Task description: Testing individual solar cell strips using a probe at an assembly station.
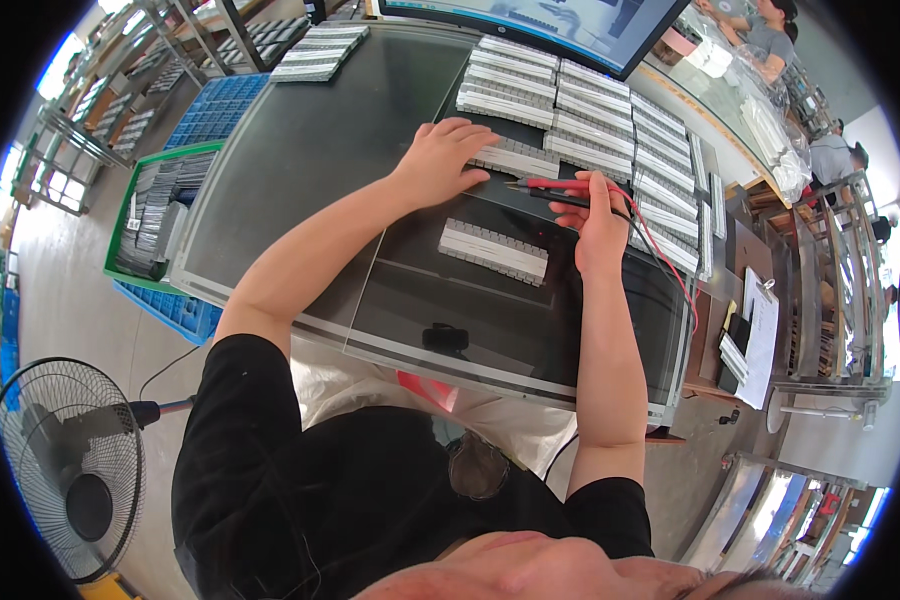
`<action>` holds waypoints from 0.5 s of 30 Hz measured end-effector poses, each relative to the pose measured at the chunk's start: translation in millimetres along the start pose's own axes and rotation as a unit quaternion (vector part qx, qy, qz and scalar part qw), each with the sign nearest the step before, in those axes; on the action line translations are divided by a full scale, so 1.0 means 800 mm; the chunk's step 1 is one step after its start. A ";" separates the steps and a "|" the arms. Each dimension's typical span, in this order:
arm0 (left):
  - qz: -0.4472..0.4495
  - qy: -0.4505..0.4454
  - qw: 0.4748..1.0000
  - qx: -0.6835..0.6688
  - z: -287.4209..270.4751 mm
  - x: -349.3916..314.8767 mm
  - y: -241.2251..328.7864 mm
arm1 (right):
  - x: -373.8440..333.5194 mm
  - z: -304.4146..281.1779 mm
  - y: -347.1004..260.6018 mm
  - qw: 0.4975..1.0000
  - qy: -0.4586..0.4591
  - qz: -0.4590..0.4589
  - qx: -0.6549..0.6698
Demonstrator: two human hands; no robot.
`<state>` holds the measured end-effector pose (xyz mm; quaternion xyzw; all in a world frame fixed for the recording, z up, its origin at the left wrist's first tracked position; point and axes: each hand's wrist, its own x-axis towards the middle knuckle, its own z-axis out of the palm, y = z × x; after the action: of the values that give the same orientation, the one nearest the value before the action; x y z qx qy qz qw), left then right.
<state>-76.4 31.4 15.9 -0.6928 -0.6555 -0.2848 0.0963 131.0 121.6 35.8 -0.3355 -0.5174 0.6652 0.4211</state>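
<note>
My left hand (438,165) is at the left end of a grey-and-white toothed strip (520,158), its fingers along the far edge and its thumb at the near edge. The strip lies flat on the dark glass-like work surface (450,315). My right hand (598,225) is closed around a pair of test probes (560,186), one red and one black, with their tips pointing left close to the strip's near side. Red and black leads trail from them down to the right. Closer to me, a second similar strip (493,250) lies apart from both hands.
Stacked strips (595,120) fill the far right of the table, below a monitor (550,25). Another stack (320,52) lies far left. A green crate (135,215) of dark strips stands left, a fan (70,470) lower left. At right is a clipboard (760,335). People work beyond.
</note>
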 end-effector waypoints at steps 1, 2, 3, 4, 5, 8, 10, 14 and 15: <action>0.005 0.003 1.000 0.016 0.004 0.004 -0.006 | 0.000 0.001 0.000 1.000 -0.001 -0.002 0.001; 0.006 0.002 1.000 0.014 0.005 0.007 -0.009 | 0.000 0.000 0.001 1.000 0.000 -0.004 0.002; 0.017 -0.005 1.000 0.019 0.005 0.010 -0.012 | -0.001 0.000 0.001 1.000 0.002 -0.004 0.002; 0.028 -0.011 0.999 0.025 0.003 0.011 -0.014 | -0.001 0.001 0.000 1.000 0.005 -0.006 0.002; 0.028 -0.012 0.999 0.024 0.000 0.010 -0.012 | -0.001 0.001 -0.001 1.000 0.007 -0.007 0.002; 0.030 -0.005 0.999 0.014 -0.010 0.002 -0.005 | -0.003 0.003 -0.002 1.000 0.017 -0.011 0.006; 0.032 -0.011 0.999 -0.012 -0.011 -0.011 0.003 | 0.002 0.000 0.001 1.000 0.016 -0.001 -0.001; 0.014 -0.045 0.998 -0.040 -0.018 -0.030 0.022 | -0.001 -0.001 0.001 0.998 -0.023 0.028 -0.047; 0.012 -0.044 0.998 -0.040 -0.018 -0.031 0.023 | -0.001 -0.001 0.002 0.998 -0.025 0.029 -0.048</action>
<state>-61.7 0.3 19.3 -0.7156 -0.6391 -0.2787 0.0426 131.8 121.3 33.8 -0.3533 -0.5494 0.6597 0.3718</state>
